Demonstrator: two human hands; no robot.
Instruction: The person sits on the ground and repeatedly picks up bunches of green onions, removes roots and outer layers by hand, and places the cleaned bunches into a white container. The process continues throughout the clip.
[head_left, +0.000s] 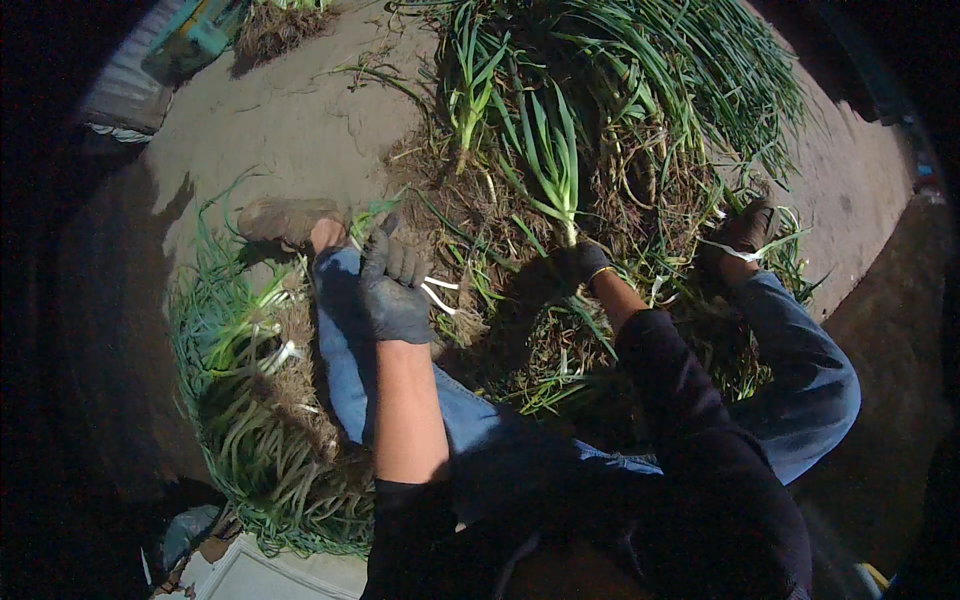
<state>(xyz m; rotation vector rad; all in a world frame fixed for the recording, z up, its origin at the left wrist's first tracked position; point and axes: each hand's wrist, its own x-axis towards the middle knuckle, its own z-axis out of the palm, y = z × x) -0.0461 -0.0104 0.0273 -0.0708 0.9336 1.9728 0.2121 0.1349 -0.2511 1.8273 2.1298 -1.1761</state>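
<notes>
My left hand, in a dark grey work glove, is closed around a few slender green onions. Their white stems stick out to the right, with roots at the ends, and some green leaf shows above the fingers. Gloved too, my right hand grips a larger green onion low on its pale stem. Its leaves fan out away from me. Between my legs lie loose roots and leaf scraps, partly in shadow.
A large heap of untrimmed green onions spreads ahead to the right. Green onions with white stems lie in a curved row beside my left leg. A green crate sits far left, a white panel near the bottom. My feet flank the scraps.
</notes>
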